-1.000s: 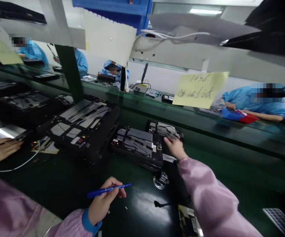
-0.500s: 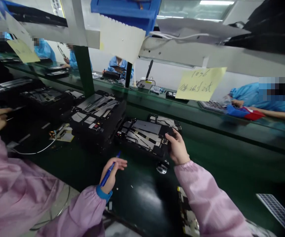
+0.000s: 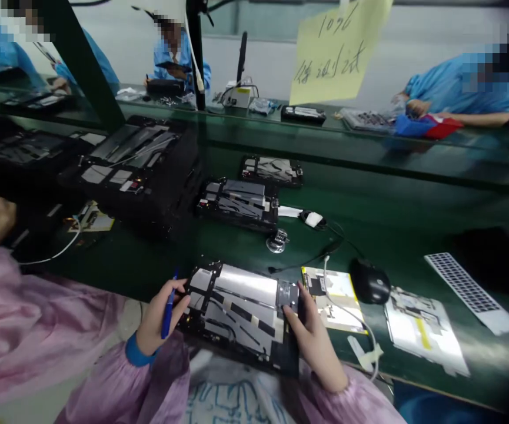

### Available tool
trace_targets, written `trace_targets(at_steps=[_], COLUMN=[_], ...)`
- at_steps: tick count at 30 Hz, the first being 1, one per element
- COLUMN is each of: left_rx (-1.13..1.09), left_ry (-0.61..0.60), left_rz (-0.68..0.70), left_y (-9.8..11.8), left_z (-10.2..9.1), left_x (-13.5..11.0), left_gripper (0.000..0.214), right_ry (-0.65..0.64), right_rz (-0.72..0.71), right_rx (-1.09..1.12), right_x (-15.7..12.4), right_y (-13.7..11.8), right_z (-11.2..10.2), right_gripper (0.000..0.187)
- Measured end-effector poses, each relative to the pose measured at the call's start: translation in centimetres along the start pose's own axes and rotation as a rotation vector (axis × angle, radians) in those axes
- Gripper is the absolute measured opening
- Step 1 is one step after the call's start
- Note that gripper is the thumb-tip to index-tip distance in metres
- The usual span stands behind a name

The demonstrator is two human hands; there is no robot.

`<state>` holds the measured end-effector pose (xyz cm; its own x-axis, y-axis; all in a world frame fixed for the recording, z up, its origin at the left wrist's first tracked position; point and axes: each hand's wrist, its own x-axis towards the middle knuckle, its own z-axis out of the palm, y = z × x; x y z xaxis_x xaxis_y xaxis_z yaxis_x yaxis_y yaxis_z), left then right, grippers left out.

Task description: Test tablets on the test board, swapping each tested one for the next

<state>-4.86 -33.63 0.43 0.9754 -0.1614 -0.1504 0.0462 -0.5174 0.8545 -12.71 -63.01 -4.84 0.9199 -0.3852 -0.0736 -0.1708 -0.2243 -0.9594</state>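
Tablet chassis [image 3: 240,312] sits between both hands' fingers [image 3: 179,303], gripped at its ends.

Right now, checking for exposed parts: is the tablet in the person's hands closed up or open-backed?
Open-backed: the tablet shows bare silver shielding, black tape strips and cables, no cover.

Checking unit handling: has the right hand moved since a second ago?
Yes. The right hand left the far units by the round metal part and now grips an opened unit at the bench's near edge.
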Motion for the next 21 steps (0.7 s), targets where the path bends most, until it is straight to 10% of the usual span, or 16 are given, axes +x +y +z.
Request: trace_targets(at_steps=[6, 13, 21], left_rx=[0.377, 0.234, 0.026], left_ry=[0.088, 0.086, 0.021], left_rz=[0.163, 0.044, 0.059], left_y=[1.2, 0.9, 2.8], left_z=[1.0, 0.4, -1.1], left_x=[0.3, 1.2, 1.3], left_gripper=[0.016, 0.018, 0.024], right_ry=[-0.118, -0.089, -0.055], right_rz=[-0.335, -0.460, -0.601], right_rx=[-0.560, -0.480, -0.314], right_x=[0.3, 1.4, 1.1], right_y=[-0.3, -0.2, -1.1], right_z=[1.8, 2.2, 2.1], right_gripper=[0.106, 0.037, 0.020])
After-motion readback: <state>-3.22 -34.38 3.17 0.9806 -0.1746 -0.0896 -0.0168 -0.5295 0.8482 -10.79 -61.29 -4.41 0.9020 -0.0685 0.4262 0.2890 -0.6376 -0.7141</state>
